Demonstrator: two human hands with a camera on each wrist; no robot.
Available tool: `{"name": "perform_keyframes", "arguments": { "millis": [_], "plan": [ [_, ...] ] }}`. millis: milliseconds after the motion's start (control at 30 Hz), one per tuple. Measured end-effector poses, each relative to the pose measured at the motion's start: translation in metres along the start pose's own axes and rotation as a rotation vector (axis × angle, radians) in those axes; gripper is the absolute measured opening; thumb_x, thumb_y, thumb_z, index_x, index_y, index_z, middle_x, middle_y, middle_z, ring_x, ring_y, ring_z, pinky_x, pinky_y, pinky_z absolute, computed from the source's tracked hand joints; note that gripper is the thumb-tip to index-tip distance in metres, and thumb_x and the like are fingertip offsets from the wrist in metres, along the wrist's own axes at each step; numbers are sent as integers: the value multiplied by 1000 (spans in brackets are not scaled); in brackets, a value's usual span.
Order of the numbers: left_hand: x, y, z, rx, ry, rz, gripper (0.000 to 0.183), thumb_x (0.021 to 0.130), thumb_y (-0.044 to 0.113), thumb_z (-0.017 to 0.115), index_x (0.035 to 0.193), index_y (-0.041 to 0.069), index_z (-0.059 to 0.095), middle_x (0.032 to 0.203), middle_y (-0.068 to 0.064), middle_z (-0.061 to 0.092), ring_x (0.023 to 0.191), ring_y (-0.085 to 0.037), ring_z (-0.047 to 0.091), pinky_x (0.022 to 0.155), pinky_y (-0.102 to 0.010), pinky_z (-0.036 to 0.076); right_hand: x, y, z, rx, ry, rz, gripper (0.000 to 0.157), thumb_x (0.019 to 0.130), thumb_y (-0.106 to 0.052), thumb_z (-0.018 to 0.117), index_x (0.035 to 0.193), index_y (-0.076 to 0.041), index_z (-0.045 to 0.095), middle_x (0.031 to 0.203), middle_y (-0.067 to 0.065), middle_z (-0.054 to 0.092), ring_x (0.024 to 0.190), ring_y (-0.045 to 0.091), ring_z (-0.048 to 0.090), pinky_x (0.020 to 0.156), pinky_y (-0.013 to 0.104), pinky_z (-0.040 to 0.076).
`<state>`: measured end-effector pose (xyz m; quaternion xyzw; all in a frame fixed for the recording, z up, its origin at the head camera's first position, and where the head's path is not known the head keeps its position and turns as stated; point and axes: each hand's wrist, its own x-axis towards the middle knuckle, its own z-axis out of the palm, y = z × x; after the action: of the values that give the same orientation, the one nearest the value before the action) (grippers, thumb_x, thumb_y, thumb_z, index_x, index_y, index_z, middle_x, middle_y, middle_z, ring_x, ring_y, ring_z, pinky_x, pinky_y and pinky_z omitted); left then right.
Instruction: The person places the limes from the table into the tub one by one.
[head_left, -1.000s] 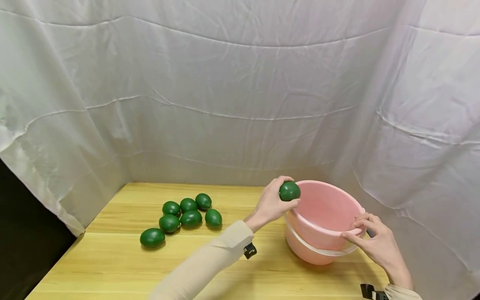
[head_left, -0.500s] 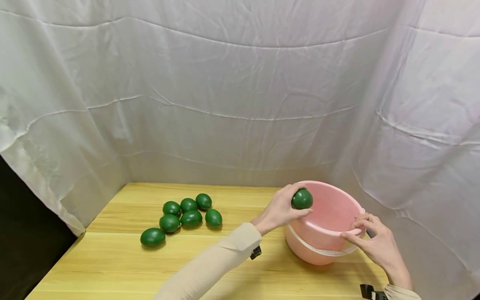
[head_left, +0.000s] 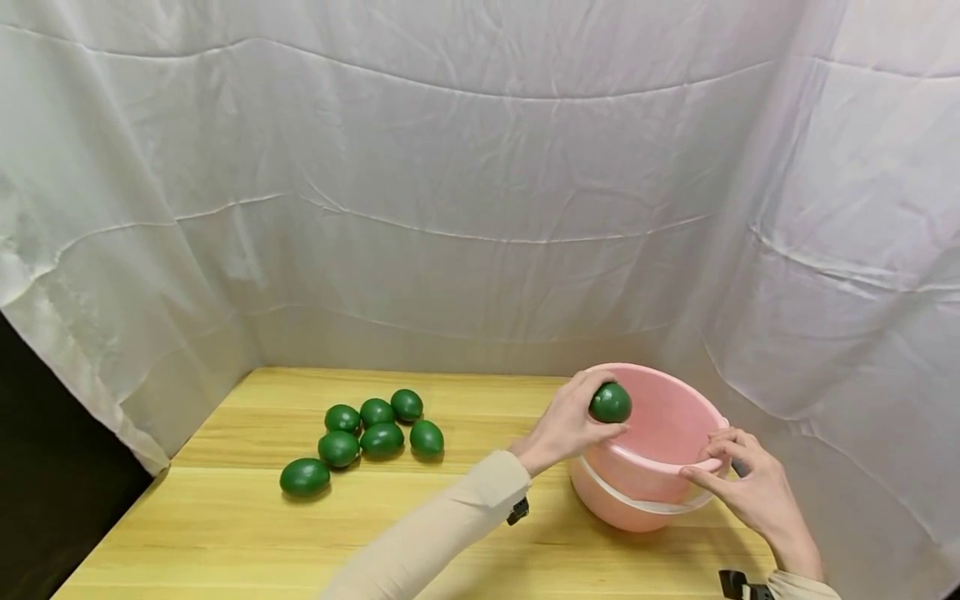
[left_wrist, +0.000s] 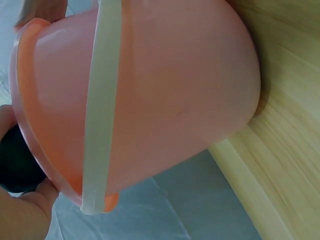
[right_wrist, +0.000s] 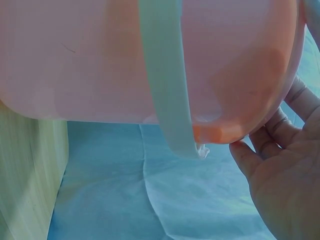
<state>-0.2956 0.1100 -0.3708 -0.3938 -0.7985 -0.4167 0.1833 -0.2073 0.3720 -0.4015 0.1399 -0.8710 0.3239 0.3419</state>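
Note:
My left hand grips a dark green lime at the left rim of a pink bucket, with the fruit over the opening. In the left wrist view, the thumb holding the dark lime lies right at the rim. My right hand pinches the bucket's right front rim between thumb and fingers. The right wrist view shows these fingers at the rim, beside the white handle, which hangs down against the bucket's side. The bucket stands upright; its bottom inside is hidden.
Several more green limes lie in a loose group on the left of the wooden table; one lime sits a little apart, nearer the front. White cloth hangs behind the table and along both sides.
My left hand has moved right and slightly down with the lime, from the bucket's left edge to over its opening. My right hand and the bucket have stayed in place.

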Motion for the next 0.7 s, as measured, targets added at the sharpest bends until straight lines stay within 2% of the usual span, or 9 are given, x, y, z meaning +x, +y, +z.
{"name": "perform_keyframes", "arguments": {
  "millis": [133, 333, 533, 700],
  "plan": [
    [-2, 0, 2, 32, -13, -41, 64, 79, 28, 83, 134, 20, 52, 124, -7, 52, 103, -11, 59, 89, -15, 48, 0, -1, 1, 9, 4, -9, 34, 58, -8, 93, 72, -23, 65, 101, -20, 55, 105, -13, 44, 93, -1, 27],
    [0, -1, 2, 67, -38, 2, 65, 82, 27, 81, 135, 15, 46, 138, -5, 49, 113, -12, 57, 94, -14, 46, 0, -1, 0, 24, 16, -38, 36, 57, -5, 92, 72, -23, 65, 103, -24, 54, 106, -14, 44, 93, -1, 27],
    [2, -4, 2, 81, -66, 26, 60, 84, 29, 78, 132, 15, 45, 143, -5, 46, 112, -11, 56, 92, -12, 46, 1, 0, 1, 15, 10, -27, 35, 58, -6, 92, 73, -22, 66, 103, -25, 53, 107, -15, 43, 93, -1, 27],
    [2, -5, 2, 80, -79, 20, 59, 85, 29, 77, 132, 17, 45, 146, -1, 41, 112, -10, 56, 90, -9, 45, 0, 1, 0, 10, 1, -17, 34, 58, -7, 92, 73, -22, 66, 103, -25, 53, 106, -15, 43, 92, -2, 26]
  ]
}}
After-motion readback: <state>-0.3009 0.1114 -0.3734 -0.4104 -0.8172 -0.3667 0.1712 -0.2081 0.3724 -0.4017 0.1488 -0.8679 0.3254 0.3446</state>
